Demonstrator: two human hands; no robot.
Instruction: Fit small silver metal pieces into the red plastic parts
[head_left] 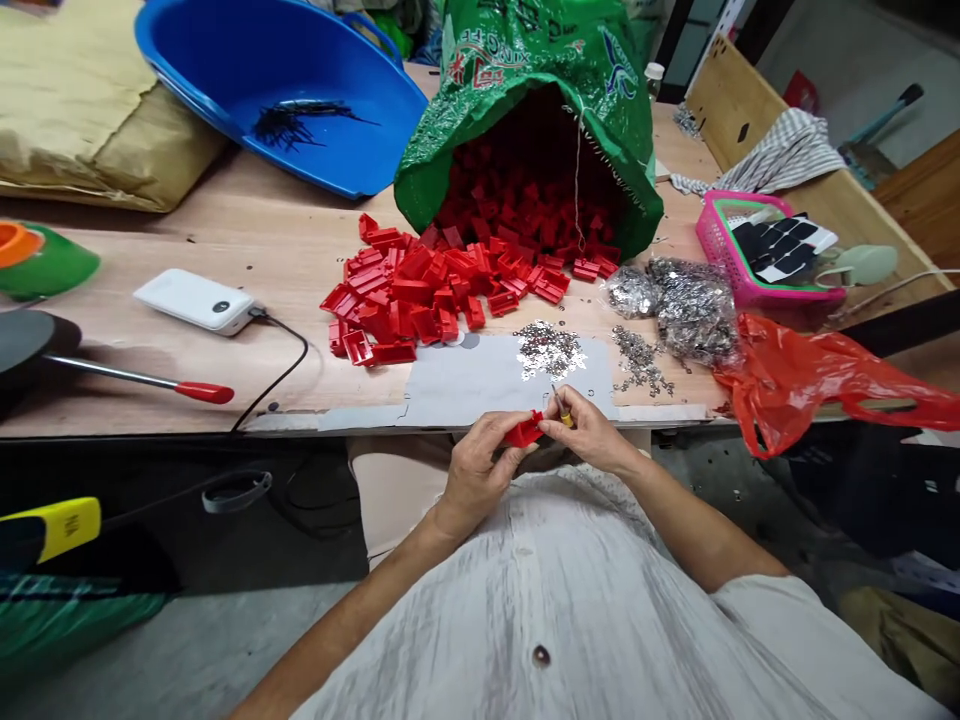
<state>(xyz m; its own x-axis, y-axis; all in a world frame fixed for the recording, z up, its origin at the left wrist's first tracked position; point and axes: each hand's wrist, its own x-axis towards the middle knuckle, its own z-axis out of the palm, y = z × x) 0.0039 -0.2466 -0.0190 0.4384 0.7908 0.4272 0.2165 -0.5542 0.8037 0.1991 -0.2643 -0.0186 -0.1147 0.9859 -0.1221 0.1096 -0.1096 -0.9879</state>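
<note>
My left hand point(480, 462) is closed on a red plastic housing point(525, 430), held just off the table's front edge. In my right hand point(589, 432) is a small tool with a yellow handle point(565, 414) and a thin metal tip, perhaps a screwdriver; the fingers pinch it close to the right end of the housing. Straight ahead of both hands, small shiny metal pieces point(551, 350) lie heaped on a grey sheet point(450, 385). Beyond them is a pile of similar red plastic housings point(412, 290), spilling from the mouth of a green woven sack point(525, 110).
At the right are more metal pieces point(639, 360), clear bags of metal parts point(694, 305), a red plastic bag point(787, 390) and a pink basket point(739, 270). Leftward stand a white power bank point(196, 300) with cable, a red-tipped lever point(202, 391) and a blue basin point(217, 60).
</note>
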